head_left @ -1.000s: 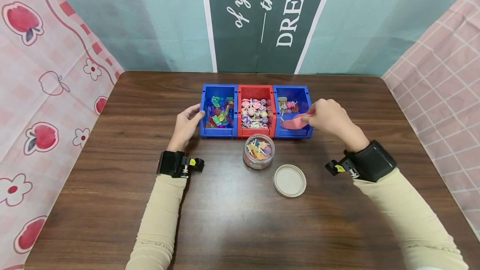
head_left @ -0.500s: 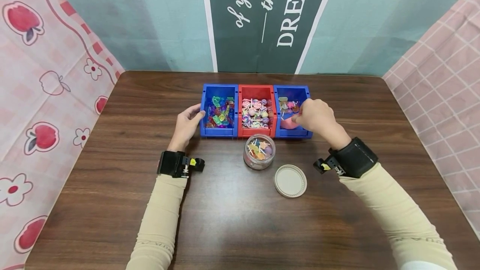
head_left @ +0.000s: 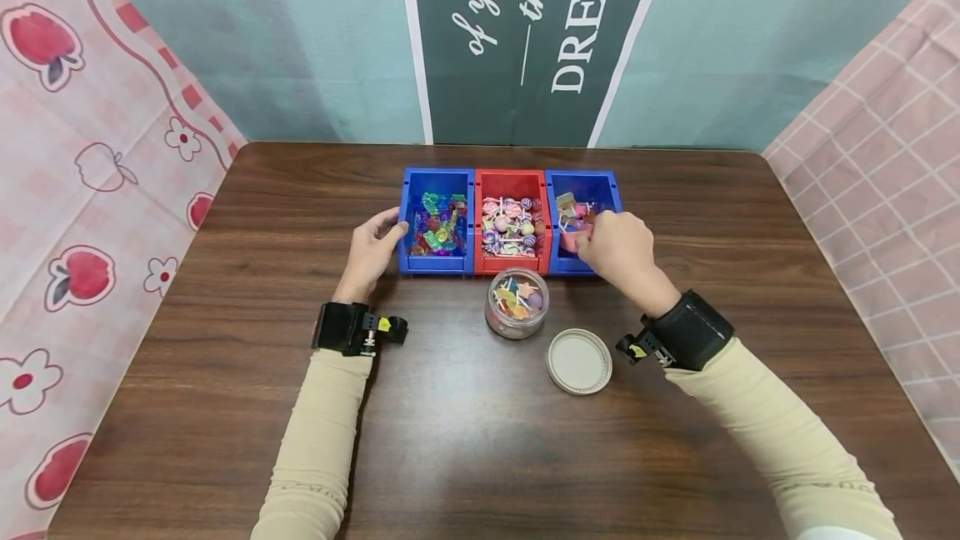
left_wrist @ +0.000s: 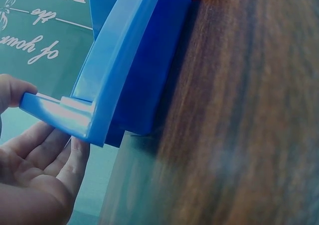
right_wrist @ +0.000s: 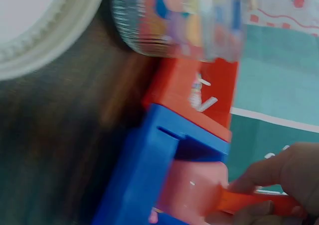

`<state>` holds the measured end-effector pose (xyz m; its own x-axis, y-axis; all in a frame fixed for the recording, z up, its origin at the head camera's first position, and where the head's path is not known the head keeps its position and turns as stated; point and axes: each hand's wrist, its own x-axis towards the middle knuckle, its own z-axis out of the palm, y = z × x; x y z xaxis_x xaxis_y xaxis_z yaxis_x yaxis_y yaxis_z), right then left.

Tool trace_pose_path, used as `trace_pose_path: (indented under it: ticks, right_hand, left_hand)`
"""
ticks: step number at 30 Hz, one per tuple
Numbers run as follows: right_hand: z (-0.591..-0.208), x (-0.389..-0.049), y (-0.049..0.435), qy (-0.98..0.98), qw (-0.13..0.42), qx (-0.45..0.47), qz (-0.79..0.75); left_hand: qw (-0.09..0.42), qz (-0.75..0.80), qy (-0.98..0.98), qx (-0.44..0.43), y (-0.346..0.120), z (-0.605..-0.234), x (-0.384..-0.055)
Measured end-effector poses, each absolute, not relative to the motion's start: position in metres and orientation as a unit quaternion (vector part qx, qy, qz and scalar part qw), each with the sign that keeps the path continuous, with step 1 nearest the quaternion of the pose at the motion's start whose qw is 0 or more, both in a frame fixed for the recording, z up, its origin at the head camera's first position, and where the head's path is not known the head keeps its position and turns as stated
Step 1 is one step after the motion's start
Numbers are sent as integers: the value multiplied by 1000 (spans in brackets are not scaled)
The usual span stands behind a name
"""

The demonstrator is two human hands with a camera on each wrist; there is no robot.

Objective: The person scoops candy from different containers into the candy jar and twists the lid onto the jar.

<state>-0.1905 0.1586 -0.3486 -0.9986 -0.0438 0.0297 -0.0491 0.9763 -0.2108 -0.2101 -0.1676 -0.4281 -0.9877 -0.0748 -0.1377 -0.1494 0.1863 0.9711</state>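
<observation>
The left hand (head_left: 370,250) grips the left blue bin (head_left: 438,182) by its wall, thumb on one side of the edge and fingers on the other. The right hand (head_left: 621,250) holds a pink scoop (right_wrist: 192,187) by the handle, thumb against fingers, with the scoop's bowl inside the right blue bin (head_left: 581,183).

Beneath everything is a dark wood-grain surface (head_left: 450,432). A teal cloth (head_left: 330,40) with a dark green lettered panel hangs behind it, a pink cloth (head_left: 150,215) with apples and flowers runs along the left, and a pink grid cloth (head_left: 892,115) along the right. Cream sleeves (head_left: 307,448) cover the arms up to black wristbands (head_left: 688,330).

The two blue bins flank a red bin (head_left: 510,182), all three side by side in a row. A clear jar (head_left: 517,325), its top uncovered, stands just in front of the red bin; a round off-white lid (head_left: 580,362) lies flat near it, to the right and closer to the person.

Smallest are the pieces: translucent coloured ones (head_left: 442,232) in the left bin, lollipops (head_left: 510,227) in the red, mixed shapes (head_left: 517,297) in the jar, and a few trinkets (head_left: 576,212) in the right bin, partly hidden by the right hand.
</observation>
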Motion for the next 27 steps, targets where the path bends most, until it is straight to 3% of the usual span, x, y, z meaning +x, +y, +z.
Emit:
trace_pose_path:
  ticks: [6, 10, 27]
  right_hand:
    - [-367, -189, 154, -990, 73, 14, 123]
    - [-374, -187, 154, -986, 86, 3, 140]
    - [-374, -186, 168, -986, 9, -3, 168]
  left_hand:
    - [31, 636, 768, -69, -167, -428, -209]
    - [31, 635, 769, -68, -167, -427, -209]
    - [28, 635, 769, -68, -167, -425, -208]
